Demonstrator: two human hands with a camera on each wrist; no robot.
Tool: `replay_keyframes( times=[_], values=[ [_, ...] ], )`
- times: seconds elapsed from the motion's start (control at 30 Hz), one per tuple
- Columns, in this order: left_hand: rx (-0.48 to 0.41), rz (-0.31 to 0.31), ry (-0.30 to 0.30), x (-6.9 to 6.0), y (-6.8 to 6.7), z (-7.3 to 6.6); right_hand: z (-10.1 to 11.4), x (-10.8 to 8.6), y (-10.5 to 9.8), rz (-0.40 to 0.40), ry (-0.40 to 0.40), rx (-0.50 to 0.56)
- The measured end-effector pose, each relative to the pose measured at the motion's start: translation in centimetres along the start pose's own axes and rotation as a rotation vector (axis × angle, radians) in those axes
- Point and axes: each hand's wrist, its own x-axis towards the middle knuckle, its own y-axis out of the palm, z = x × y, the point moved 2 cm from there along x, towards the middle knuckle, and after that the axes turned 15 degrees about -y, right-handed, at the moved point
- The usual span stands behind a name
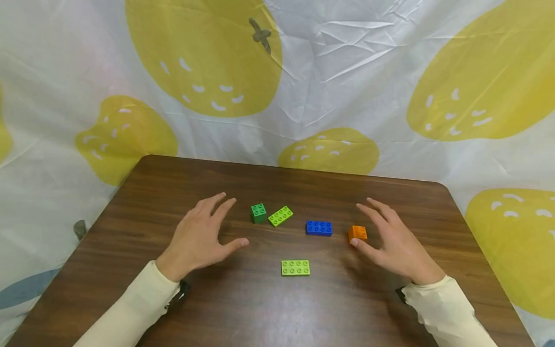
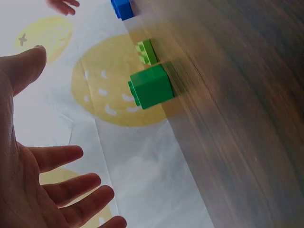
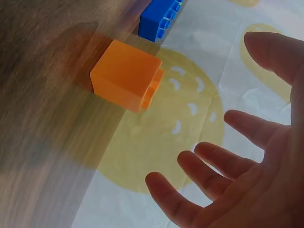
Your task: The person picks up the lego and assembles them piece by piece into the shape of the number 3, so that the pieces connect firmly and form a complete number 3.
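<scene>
My left hand (image 1: pixel 198 236) hovers over the table's left half, fingers spread and holding nothing. Just right of it stands a green two-by-two toy brick (image 1: pixel 258 213), also large in the left wrist view as a green block (image 2: pixel 152 87). Beside that brick, a thin lime brick (image 1: pixel 280 216) lies at a slant. A blue brick (image 1: pixel 319 228) sits mid-table, and a second lime brick (image 1: pixel 296 268) lies nearer me. On the right, my right hand (image 1: pixel 394 246) is spread and holds nothing. Its thumb overlaps the edge of an orange brick (image 1: pixel 358 232) in the head view; the right wrist view shows them apart.
All the bricks lie on a dark wooden table (image 1: pixel 243 308) with rounded far corners. Behind it and along its sides hangs a white cloth (image 1: pixel 303 72) printed with big yellow fruit.
</scene>
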Motion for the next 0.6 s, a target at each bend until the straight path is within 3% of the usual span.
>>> replay_keyframes(
  times=[0.4, 0.6],
  values=[
    [-0.112, 0.140, -0.039, -0.8, 0.3, -1.2, 0.7, 0.3, 0.4, -0.054, -0.041, 0.037],
    [-0.177, 0.165, 0.008, -1.1, 0.7, -1.8, 1.0, 0.8, 0.4, -0.113, -0.084, 0.042]
  ],
)
